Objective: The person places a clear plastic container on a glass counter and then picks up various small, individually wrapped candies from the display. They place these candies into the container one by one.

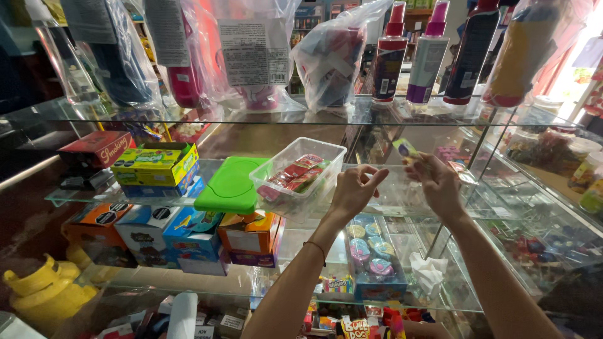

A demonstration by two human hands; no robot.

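Both my arms reach into a glass display case. My left hand (pixel 355 188) hovers over the middle glass shelf (pixel 402 204) with fingers partly curled and nothing in it, just right of a clear plastic tub (pixel 300 171) of red wrapped sweets. My right hand (pixel 440 182) pinches a small yellow-green packet (pixel 407 149) between its fingertips, above the same shelf. A green lid (pixel 231 186) lies beside the tub on its left.
Boxes, red (pixel 95 148) and yellow-green (pixel 157 164), sit on the shelf's left. Bagged goods (pixel 330 59) and spray bottles (pixel 389 56) stand on the top glass. Orange and blue cartons (pixel 182 232) and a box of round sweets (pixel 370 257) fill the lower shelf. A yellow toy (pixel 44 295) sits at the bottom left.
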